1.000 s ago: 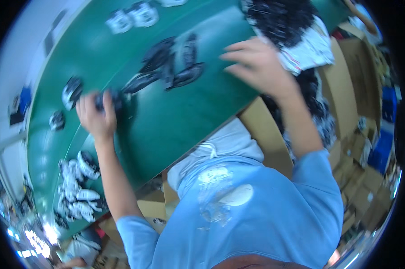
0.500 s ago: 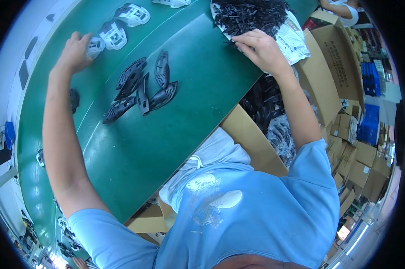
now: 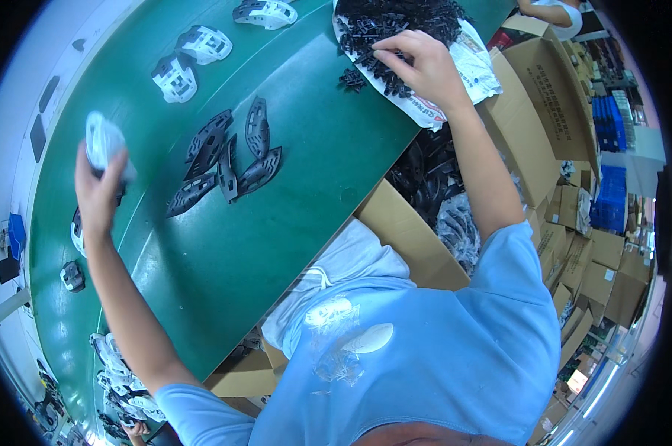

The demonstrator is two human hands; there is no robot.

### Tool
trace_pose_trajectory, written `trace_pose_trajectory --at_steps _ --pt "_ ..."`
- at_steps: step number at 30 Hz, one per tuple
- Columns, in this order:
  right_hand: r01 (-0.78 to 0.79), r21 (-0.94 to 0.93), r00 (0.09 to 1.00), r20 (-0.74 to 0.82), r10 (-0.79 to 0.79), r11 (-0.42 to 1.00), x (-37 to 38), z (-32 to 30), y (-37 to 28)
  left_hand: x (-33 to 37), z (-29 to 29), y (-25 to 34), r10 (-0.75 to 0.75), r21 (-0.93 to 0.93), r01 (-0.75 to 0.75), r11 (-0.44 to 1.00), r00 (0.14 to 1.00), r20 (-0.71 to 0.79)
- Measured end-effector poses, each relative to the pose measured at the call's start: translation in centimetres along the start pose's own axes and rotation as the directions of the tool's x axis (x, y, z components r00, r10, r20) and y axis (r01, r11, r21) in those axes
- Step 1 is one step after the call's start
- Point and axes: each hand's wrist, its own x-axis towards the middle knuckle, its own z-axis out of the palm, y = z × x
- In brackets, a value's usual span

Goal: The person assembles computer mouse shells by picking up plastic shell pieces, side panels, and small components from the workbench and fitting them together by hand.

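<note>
My left hand [image 3: 98, 189] is raised over the left side of the green table and grips a white plastic shell [image 3: 104, 141], blurred by motion. My right hand [image 3: 429, 70] hovers at a heap of small black plastic parts [image 3: 395, 22], thumb and forefinger pinched. Whatever sits between those fingertips is too small to name. The heap lies on a white plastic bag [image 3: 473, 63], and a few black pieces [image 3: 352, 79] have spilled beside it. Between my hands, several black curved slotted plates [image 3: 228, 167] rest in a loose cluster.
White-and-black shells [image 3: 204, 44] lie along the far side of the green table [image 3: 232, 260]. More pile up at lower left, near another person's hand [image 3: 136, 430]. An open carton [image 3: 418, 230] with black parts stands against the table's right edge. Stacked cartons [image 3: 603, 253] fill the right.
My left hand has lifted a white shell off the table and drawn it nearer. My right hand has shifted slightly up over the black heap. Shells on the table have slid leftward and nearer.
</note>
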Motion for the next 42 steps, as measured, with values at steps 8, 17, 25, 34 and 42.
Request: trace_pose_trajectory --at_steps 8,17,25,34,42 --pt "-0.055 -0.533 0.821 0.457 0.342 0.844 7.6 4.7 -1.6 -16.4 7.9 4.1 -0.123 -0.547 0.229 0.805 0.967 0.225" --pt "0.274 -0.040 0.950 0.166 -0.264 0.961 5.8 3.3 -3.2 -20.2 10.5 4.1 -0.242 -0.678 0.308 0.667 0.951 0.194" --pt "-0.132 0.842 0.885 0.338 -0.321 0.523 -0.8 6.2 -22.2 -17.2 16.0 4.8 -0.224 -0.774 0.245 0.584 0.965 0.136" --pt "-0.589 0.722 0.708 0.678 -0.198 0.363 -1.2 7.4 -21.0 -17.0 16.0 5.5 -0.252 -0.710 0.253 0.658 0.962 0.110" --pt "-0.665 0.715 0.705 0.697 -0.133 0.216 -3.8 9.3 -21.1 -17.6 16.1 5.8 -0.111 -0.620 0.125 0.775 0.992 0.062"
